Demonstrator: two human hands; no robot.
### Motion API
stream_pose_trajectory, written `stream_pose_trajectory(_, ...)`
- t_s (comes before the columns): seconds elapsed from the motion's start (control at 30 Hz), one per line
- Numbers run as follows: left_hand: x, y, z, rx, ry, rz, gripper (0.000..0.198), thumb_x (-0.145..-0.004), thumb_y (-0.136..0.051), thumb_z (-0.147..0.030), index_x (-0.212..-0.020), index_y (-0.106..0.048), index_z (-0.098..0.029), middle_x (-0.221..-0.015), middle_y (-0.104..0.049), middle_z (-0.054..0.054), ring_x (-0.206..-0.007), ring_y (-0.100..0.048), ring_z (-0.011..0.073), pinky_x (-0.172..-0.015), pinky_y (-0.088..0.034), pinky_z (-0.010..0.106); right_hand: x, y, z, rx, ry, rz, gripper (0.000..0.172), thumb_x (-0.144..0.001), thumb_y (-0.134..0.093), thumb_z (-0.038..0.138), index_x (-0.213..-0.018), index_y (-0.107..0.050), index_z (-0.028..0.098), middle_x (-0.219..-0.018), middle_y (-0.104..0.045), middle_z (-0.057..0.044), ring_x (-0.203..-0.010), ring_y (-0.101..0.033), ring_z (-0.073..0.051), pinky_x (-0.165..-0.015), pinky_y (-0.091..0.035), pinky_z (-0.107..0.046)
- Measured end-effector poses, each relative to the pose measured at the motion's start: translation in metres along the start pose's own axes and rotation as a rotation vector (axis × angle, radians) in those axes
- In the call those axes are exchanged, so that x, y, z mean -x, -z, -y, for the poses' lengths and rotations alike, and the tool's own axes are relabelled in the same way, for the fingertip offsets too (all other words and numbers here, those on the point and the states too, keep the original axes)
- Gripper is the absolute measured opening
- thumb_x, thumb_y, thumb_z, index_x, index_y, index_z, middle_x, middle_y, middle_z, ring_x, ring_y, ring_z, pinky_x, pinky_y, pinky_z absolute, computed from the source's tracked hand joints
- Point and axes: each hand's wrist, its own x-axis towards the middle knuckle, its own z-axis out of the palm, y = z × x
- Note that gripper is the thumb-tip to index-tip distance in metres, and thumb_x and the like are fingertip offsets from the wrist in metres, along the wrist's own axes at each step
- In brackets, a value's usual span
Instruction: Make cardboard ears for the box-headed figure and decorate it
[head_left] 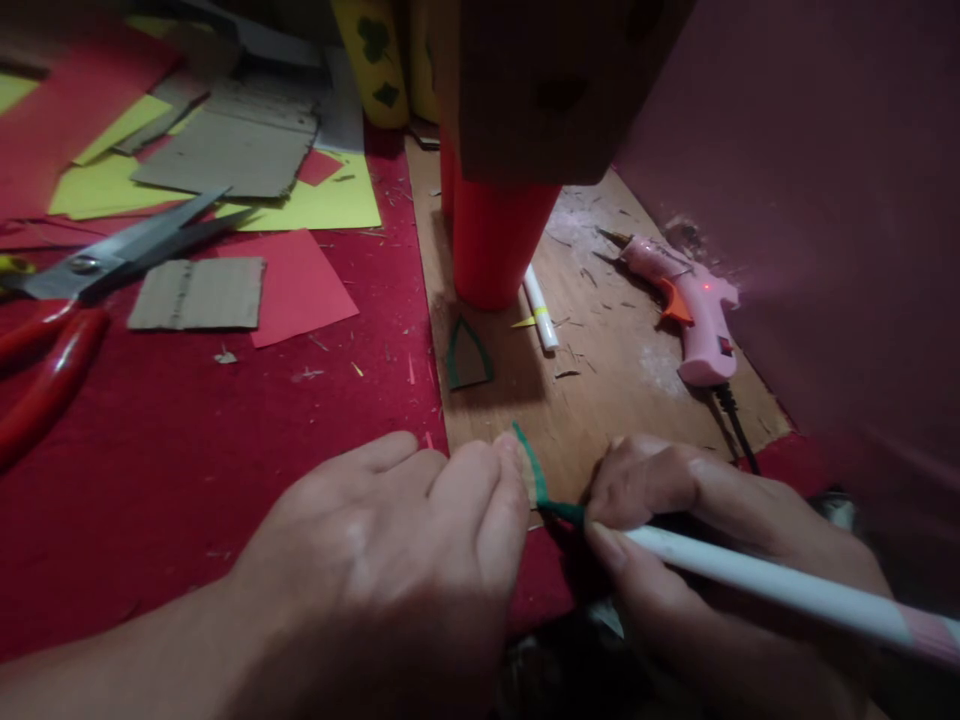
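Observation:
My left hand has its fingers curled and pinched on a small piece edged with a green strip, held low over the wooden board. My right hand grips a long white stick like a pen, its tip meeting the green strip where the two hands come together. A second small green-edged arch piece lies on the board just beyond.
A pink glue gun with its cord lies at the right of the board. A red paper tube stands under a brown block, beside another white stick. Red-handled scissors, cardboard scraps and yellow and red paper lie at left.

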Motion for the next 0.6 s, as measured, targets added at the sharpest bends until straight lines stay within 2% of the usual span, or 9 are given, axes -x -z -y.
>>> stream_pose_trajectory(0.17,-0.0009,-0.0009,0.0002,0.004,0.012,0.013,0.036,-0.104,-0.031,-0.006,-0.095,-0.066,-0.014,-0.067,-0.059,-0.001,-0.052,-0.051,0.0180,-0.052,-0.043,0.038,0.0018,0.0010,-0.0039,-0.062,-0.012,0.006,0.020,-0.078,-0.064,0.009,-0.068,-0.056,0.025,-0.056,-0.060,0.007,-0.049,-0.057,-0.010,-0.050,-0.042,-0.024)
stream_pose_trajectory(0.33,0.0009,-0.0057,0.0016,-0.016,0.010,-0.039,0.032,-0.104,-0.031,-0.008,-0.099,-0.063,-0.014,-0.067,-0.058,-0.002,-0.052,-0.050,0.0177,-0.053,-0.042,0.037,0.0038,-0.0009,-0.0009,-0.077,-0.066,-0.075,0.020,-0.078,-0.067,0.010,-0.071,-0.058,0.027,-0.058,-0.063,0.006,-0.054,-0.062,-0.014,-0.049,-0.043,-0.025)
stream_pose_trajectory(0.5,0.0043,-0.0064,0.0007,0.000,0.017,-0.065,0.031,-0.104,-0.031,-0.009,-0.098,-0.061,-0.015,-0.065,-0.057,-0.003,-0.051,-0.049,0.0181,-0.052,-0.041,0.038,0.0024,-0.0016,0.0029,-0.011,-0.070,-0.056,0.021,-0.078,-0.066,0.009,-0.071,-0.056,0.027,-0.056,-0.061,0.008,-0.051,-0.059,-0.011,-0.048,-0.044,-0.023)
stream_pose_trajectory(0.6,0.0040,-0.0051,-0.0001,-0.002,0.013,-0.064,0.030,-0.104,-0.031,-0.009,-0.104,-0.061,-0.012,-0.066,-0.057,-0.003,-0.052,-0.050,0.0181,-0.053,-0.042,0.038,-0.0007,0.0007,0.0025,0.009,-0.044,-0.038,0.021,-0.079,-0.066,0.008,-0.074,-0.057,0.026,-0.059,-0.063,0.009,-0.051,-0.061,-0.008,-0.049,-0.047,-0.019)
